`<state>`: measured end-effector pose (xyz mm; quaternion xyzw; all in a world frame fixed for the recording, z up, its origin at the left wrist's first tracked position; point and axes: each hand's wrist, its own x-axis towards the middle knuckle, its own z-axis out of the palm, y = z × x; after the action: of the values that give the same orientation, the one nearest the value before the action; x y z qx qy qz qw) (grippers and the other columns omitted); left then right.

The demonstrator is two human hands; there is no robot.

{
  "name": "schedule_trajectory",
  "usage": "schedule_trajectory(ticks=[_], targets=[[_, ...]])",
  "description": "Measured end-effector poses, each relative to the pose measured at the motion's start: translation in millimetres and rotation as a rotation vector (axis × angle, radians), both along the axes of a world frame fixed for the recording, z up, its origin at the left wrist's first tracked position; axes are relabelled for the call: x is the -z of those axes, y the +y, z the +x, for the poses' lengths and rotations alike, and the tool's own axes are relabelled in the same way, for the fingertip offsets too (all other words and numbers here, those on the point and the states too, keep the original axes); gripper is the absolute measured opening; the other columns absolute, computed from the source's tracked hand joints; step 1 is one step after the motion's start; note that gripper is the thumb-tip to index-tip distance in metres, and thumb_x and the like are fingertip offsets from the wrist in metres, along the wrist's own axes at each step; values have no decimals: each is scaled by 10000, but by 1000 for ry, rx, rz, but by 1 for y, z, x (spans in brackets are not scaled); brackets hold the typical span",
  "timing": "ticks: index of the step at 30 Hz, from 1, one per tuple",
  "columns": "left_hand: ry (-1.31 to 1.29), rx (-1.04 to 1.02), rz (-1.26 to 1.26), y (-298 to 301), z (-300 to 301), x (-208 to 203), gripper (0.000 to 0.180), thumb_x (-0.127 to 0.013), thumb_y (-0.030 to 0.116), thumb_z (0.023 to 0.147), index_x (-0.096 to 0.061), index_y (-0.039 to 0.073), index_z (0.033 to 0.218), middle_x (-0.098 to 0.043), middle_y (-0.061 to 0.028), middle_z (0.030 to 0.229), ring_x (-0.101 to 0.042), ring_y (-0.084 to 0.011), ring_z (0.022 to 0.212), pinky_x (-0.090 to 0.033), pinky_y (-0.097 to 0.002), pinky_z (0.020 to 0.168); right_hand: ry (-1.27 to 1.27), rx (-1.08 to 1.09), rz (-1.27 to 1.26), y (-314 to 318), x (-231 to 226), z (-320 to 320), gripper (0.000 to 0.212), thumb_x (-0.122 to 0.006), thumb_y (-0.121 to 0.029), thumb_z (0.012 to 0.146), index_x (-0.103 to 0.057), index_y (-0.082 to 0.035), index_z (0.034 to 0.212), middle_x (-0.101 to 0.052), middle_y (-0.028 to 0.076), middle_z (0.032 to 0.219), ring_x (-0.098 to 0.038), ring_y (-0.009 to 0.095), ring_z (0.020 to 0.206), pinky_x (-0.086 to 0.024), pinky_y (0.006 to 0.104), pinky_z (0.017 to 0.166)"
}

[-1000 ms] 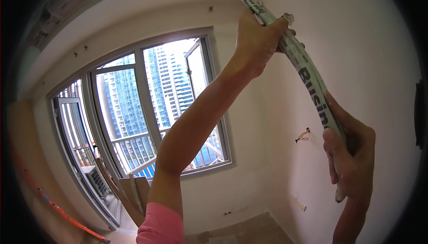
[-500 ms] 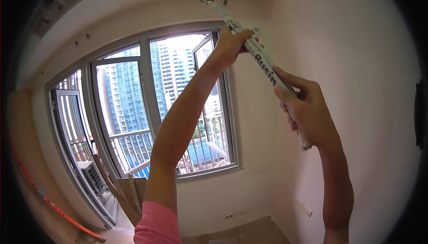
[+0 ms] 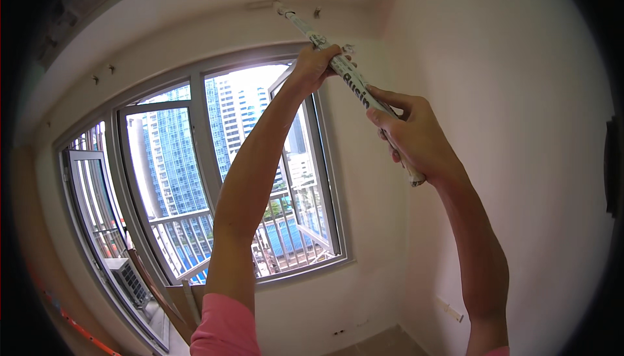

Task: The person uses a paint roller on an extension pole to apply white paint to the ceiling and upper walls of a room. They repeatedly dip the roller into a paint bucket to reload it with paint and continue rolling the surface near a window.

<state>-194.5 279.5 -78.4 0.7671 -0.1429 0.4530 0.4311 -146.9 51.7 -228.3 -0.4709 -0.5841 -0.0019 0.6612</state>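
Note:
A long pole (image 3: 353,84), wrapped in pale printed covering, slants up and to the left in front of me. At its far end a pale paint roller (image 3: 262,5) appears to touch the wall just under the ceiling. My left hand (image 3: 314,67) is closed round the upper part of the pole, with that arm stretched far out. Lower down, my right hand (image 3: 419,133) grips the pole close to its bottom end, which sticks out below the fingers. Pink sleeves show on both arms.
Behind my left arm is a grey-framed window (image 3: 214,180) with opened panes. Bent metal hooks (image 3: 317,13) stick out of the wall near the roller. Boards (image 3: 185,301) lean below the window at left, and an orange strip (image 3: 81,331) runs along the lower left. A plain wall (image 3: 513,128) stands at right.
Both hands and the pole have shifted left in the picture, the right hand also upward. The roller sits slightly lower and further left. The view has tilted a little; both grips stay closed.

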Motion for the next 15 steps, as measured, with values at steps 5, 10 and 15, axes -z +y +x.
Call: schedule_trajectory(ticks=[5,10,15], targets=[[-49,22,70,-54,-2,14,298,-604,119,893,-512,-115,1054,-643,-186,918,-692,-261,849,-604,-356,782,5,33,14,-60,19,-12,460,-582,-162,914,-522,-35,1352,-467,5,623,-445,91,439,-412,273,444],[-103,-33,111,-157,-16,33,285,-610,124,890,-528,-119,1015,-644,-192,916,-697,-258,853,-605,-354,778,57,90,2,-151,39,-27,452,-585,-156,913,-529,-37,1346,-448,-11,590,-427,80,421,-397,268,429],[-106,-29,189,-246,-25,46,322,-618,135,886,-510,-118,1052,-648,-199,924,-701,-259,828,-606,-349,756,69,47,28,-233,56,-30,447,-578,-147,916,-527,-39,1347,-439,-22,575,-413,72,408,-385,260,411]])
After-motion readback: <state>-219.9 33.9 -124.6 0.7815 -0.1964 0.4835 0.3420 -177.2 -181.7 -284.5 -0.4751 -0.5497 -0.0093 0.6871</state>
